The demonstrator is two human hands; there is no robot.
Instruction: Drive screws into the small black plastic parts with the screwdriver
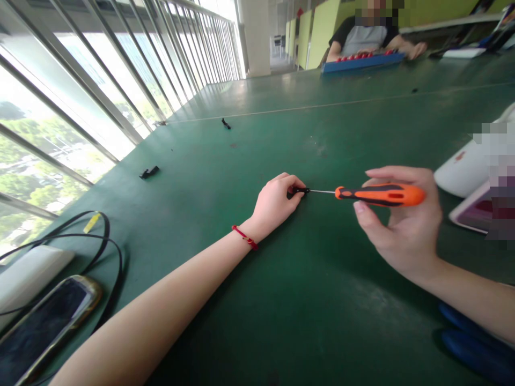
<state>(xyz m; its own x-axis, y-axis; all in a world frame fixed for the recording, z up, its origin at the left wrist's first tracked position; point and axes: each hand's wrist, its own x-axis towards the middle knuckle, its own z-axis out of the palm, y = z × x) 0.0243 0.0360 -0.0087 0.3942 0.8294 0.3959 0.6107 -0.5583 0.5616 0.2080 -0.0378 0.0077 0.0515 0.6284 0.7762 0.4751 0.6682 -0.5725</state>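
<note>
My left hand [277, 201] rests near the middle of the green table [225, 300], its fingers pinched on a small black part [298, 190]. What kind of part it is I cannot make out, since the fingers cover much of it. An orange and black screwdriver [380, 194] lies level in my right hand [414, 225], its handle end against the palm and the thumb and fingers loosely around it. Its thin metal shaft points left, and the tip meets the black part. A red cord bracelet circles my left wrist.
Small black pieces [149, 172] lie at the left and farther back. A smartphone [48, 332], a white box [40, 268] and black cables [108, 230] occupy the near left. Metal railings [132, 107] border the left edge. Across the table sits a person [364, 37] behind a blue tray [362, 62].
</note>
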